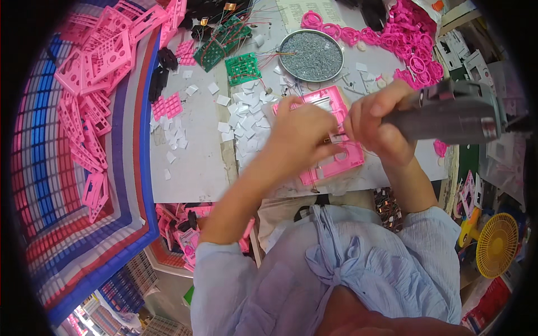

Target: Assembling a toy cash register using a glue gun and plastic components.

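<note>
A pink plastic housing (348, 157) lies on the worktable in front of me, with metal parts and thin wires in it. Over its left side is my left hand (305, 129), its fingers curled down into the housing; whatever they pinch is hidden. My right hand (384, 120) is wrapped round a dark grey power screwdriver (448, 119), held nearly level. The tool's narrow end points left at the middle of the housing, close to my left fingertips. Whether the tip touches a screw is too blurred to tell.
Beyond the housing stands a round tray (311, 55) of small metal screws. White square pads (246, 115) lie loose to the left, near green circuit boards (243, 68) with wires. Pink rings (412, 47) are heaped far right; pink frames (103, 61) fill a striped bin (120, 145). A yellow fan (497, 245) stands lower right.
</note>
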A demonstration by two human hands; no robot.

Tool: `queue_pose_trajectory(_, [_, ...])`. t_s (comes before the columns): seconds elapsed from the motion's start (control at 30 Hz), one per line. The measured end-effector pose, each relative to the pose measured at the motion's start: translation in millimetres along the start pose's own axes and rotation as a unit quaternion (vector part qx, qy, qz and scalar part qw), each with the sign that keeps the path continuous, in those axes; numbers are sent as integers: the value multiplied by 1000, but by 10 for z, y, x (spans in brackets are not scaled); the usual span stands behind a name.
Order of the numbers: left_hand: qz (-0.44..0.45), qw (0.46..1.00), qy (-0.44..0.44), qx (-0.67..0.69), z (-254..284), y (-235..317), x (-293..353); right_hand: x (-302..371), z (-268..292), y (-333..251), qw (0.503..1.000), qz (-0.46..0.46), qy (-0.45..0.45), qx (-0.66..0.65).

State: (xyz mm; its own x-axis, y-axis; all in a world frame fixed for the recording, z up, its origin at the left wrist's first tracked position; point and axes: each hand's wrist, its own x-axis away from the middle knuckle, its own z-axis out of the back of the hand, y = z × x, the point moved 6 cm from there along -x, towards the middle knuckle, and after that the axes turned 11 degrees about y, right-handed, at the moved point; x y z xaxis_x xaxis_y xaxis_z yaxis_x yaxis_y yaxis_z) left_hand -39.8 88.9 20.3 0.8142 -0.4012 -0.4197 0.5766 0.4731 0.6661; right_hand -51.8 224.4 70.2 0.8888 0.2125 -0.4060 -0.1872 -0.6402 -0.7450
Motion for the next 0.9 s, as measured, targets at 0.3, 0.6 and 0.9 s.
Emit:
queue_pose_trajectory(0.3, [12,905,5,-425,-172,-1153,-976,178,76,412,989,-102,44,102])
queue_pose_trajectory(0.6, [-65,920,217,-321,3,-974,-1008,126,-5,465,981,-62,-32,179])
queue_pose_trajectory(0.9, [-53,923,207,-321,31,-1108,-991,227,-145,491,983,-110,-44,143])
